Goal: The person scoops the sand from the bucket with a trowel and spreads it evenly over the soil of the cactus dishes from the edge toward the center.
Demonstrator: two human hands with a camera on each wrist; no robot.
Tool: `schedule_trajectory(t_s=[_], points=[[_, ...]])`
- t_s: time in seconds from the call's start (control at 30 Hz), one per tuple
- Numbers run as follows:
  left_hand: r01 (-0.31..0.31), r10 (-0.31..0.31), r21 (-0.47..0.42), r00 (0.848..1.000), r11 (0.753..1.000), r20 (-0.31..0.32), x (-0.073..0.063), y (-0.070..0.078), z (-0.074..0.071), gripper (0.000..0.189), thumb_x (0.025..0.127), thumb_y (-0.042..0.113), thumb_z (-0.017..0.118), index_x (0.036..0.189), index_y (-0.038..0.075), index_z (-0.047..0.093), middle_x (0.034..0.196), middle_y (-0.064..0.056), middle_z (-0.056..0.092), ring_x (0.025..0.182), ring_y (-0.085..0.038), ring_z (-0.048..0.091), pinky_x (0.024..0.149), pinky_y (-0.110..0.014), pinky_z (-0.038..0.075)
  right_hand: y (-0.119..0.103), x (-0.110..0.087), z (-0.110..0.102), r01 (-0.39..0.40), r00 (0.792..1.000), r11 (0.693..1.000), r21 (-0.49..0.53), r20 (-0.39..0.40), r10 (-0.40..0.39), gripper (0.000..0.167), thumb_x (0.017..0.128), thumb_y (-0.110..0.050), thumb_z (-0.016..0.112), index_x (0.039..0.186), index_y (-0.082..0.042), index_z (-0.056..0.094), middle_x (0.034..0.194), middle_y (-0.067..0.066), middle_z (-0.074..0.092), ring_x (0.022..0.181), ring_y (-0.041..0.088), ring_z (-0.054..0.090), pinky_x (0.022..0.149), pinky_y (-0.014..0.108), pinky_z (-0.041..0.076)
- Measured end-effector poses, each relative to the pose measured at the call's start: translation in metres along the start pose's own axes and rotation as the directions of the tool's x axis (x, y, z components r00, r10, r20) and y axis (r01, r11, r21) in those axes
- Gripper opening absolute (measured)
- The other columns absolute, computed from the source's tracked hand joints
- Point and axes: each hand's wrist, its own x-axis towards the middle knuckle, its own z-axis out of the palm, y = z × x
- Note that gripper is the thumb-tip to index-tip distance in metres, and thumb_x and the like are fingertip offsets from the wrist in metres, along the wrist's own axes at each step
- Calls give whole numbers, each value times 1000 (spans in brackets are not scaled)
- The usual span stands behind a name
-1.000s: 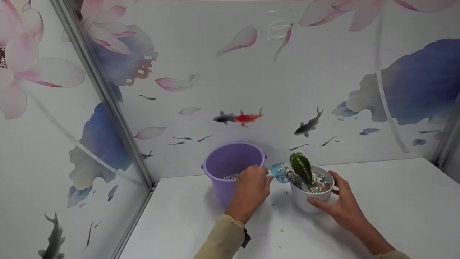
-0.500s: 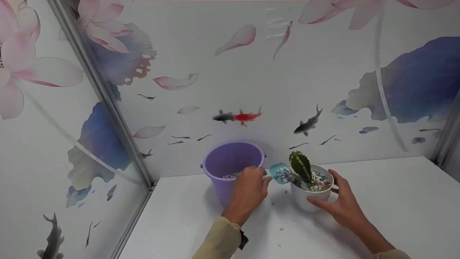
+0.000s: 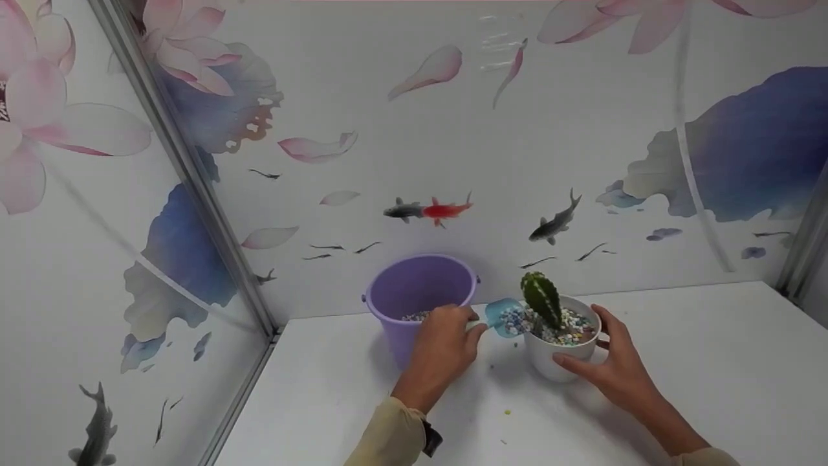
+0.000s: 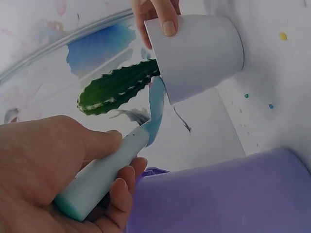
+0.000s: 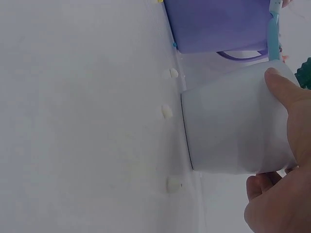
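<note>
In the head view, right of lower centre, a blue scoop (image 3: 494, 312) bearing coloured pebbles (image 3: 514, 321) reaches the rim of a white pot (image 3: 557, 364), where a green cactus (image 3: 542, 300) leans left among more pebbles. The left hand (image 3: 443, 349) has its fingers curled round the scoop's pale handle (image 4: 108, 174); the right hand (image 3: 618, 366) grips the pot's right side, thumb in front. Further left, a purple bucket (image 3: 396, 336) stands on the white counter (image 3: 718, 369), pebbles inside.
</note>
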Motion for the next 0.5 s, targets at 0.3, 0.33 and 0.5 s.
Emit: schedule_trajectory(t_s=[0.3,0.33,0.5], points=[[33,-30,-63,998,997,60,0,0,-5,21,100,22,80,116,9,83,108,-2,83,97,-11,74,94,-28,62,-6,-1,5,-80,996,995,56,46,77,131,84,-41,95,169,-8,1,172,31,26,159,53,31,126,73,28],[37,-33,-69,997,997,68,0,1,-6,21,101,22,80,117,9,83,109,-2,83,97,-11,73,94,-28,62,-7,-1,6,-79,996,995,61,40,77,131,84,-41,95,169,-8,1,172,31,26,159,52,30,126,73,28],[41,-34,-77,995,996,95,2,3,-11,21,101,22,79,117,9,84,111,-2,83,101,-11,75,95,-29,62,-7,-2,10,-48,999,995,86,21,46,130,84,-38,96,168,-5,2,171,29,23,160,47,26,126,74,26]])
